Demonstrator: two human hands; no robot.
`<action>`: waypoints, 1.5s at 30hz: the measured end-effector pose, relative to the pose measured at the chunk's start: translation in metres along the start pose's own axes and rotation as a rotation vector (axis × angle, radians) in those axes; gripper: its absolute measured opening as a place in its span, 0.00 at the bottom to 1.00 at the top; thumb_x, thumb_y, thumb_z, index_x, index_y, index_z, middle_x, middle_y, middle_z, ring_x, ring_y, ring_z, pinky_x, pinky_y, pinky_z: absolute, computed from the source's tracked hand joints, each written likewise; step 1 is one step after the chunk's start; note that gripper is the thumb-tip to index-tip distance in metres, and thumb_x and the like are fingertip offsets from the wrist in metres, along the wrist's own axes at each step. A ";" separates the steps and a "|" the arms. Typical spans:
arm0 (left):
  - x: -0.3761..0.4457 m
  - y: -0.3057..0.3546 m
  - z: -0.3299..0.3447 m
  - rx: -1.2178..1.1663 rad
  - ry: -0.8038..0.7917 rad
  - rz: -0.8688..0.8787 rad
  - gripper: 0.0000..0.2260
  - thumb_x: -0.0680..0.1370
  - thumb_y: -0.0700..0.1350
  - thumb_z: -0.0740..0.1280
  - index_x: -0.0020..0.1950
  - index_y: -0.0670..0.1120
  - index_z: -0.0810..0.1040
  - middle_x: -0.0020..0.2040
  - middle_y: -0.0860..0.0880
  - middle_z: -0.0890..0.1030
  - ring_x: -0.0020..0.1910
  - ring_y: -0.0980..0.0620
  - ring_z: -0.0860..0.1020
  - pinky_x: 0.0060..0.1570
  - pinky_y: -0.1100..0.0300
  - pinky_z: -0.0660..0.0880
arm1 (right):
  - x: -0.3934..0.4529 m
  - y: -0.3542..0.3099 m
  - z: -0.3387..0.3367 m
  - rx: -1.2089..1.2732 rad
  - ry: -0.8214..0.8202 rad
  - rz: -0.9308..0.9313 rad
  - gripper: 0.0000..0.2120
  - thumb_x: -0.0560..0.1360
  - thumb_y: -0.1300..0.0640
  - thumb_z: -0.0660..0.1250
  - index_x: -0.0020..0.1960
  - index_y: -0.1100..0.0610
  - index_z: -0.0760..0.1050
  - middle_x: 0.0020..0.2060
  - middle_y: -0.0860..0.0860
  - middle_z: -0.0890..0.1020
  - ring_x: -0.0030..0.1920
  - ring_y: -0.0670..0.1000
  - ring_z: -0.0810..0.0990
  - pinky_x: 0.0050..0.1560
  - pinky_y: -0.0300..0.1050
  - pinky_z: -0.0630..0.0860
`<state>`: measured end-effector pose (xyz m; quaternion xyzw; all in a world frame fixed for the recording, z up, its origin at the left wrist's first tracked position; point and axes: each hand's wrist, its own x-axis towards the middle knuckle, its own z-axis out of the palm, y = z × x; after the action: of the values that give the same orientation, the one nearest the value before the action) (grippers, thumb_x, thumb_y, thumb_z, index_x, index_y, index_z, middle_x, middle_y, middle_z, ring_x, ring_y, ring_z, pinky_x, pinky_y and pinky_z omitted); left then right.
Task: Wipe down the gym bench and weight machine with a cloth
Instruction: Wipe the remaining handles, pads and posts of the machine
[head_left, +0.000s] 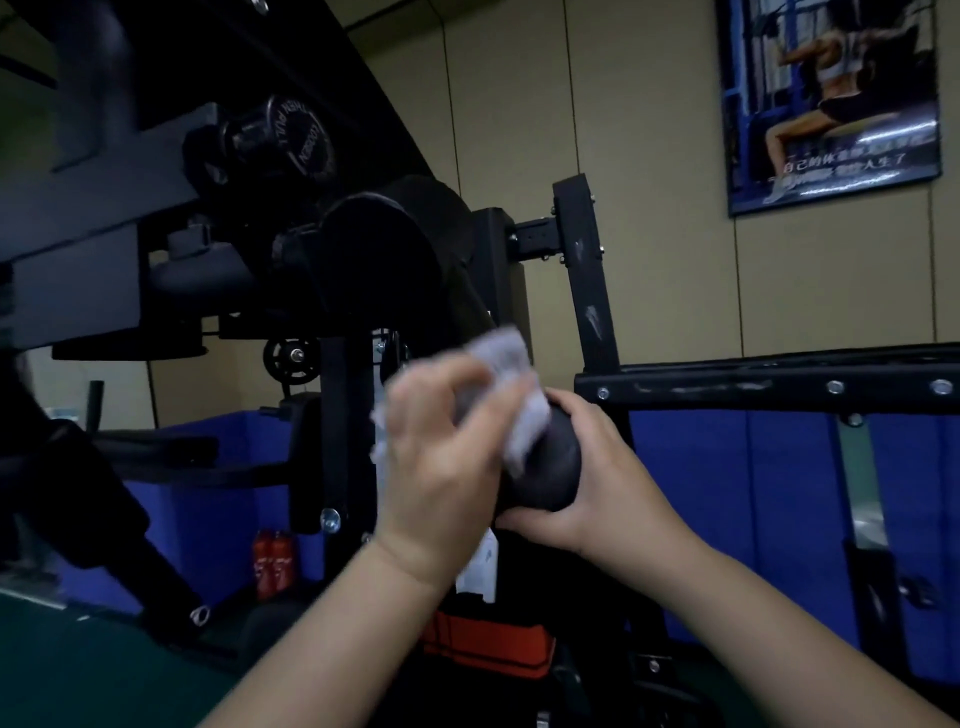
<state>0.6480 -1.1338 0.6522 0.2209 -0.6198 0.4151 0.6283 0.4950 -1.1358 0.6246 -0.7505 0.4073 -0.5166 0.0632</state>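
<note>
My left hand (441, 457) grips the cloth (511, 384) over the black roller pad (550, 467); my right hand (592, 483) curls under it, pad running up-left.

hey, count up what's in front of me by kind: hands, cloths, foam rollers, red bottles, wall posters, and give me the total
Hands: 2 (left hand, right hand)
Cloth: 1
Foam roller: 1
Red bottles: 2
Wall poster: 1
Total: 7

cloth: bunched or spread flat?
Bunched. The left hand grips the cloth crumpled against the black padded roller.
</note>
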 end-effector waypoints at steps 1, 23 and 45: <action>0.014 -0.004 -0.001 0.057 0.066 -0.013 0.09 0.75 0.40 0.73 0.54 0.46 0.84 0.54 0.48 0.68 0.54 0.46 0.68 0.58 0.64 0.63 | -0.001 -0.001 0.000 -0.014 0.002 0.000 0.51 0.54 0.39 0.79 0.71 0.41 0.57 0.62 0.35 0.64 0.61 0.37 0.67 0.61 0.37 0.70; -0.038 0.000 -0.023 -0.265 -0.253 -0.219 0.16 0.72 0.35 0.70 0.59 0.47 0.81 0.54 0.49 0.67 0.53 0.57 0.67 0.57 0.70 0.64 | -0.027 -0.004 -0.004 -0.004 0.050 0.096 0.45 0.64 0.47 0.78 0.73 0.40 0.55 0.69 0.38 0.66 0.66 0.37 0.67 0.65 0.37 0.67; -0.131 0.285 0.168 -0.965 -0.925 -1.645 0.14 0.81 0.55 0.60 0.54 0.49 0.80 0.46 0.50 0.85 0.48 0.52 0.83 0.53 0.55 0.78 | -0.187 0.205 -0.197 0.364 0.215 0.725 0.05 0.74 0.58 0.70 0.49 0.52 0.80 0.42 0.48 0.85 0.43 0.46 0.84 0.40 0.34 0.78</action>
<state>0.3359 -1.1401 0.4813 0.4362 -0.5575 -0.5527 0.4399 0.1952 -1.0808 0.4740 -0.4768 0.5514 -0.5999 0.3297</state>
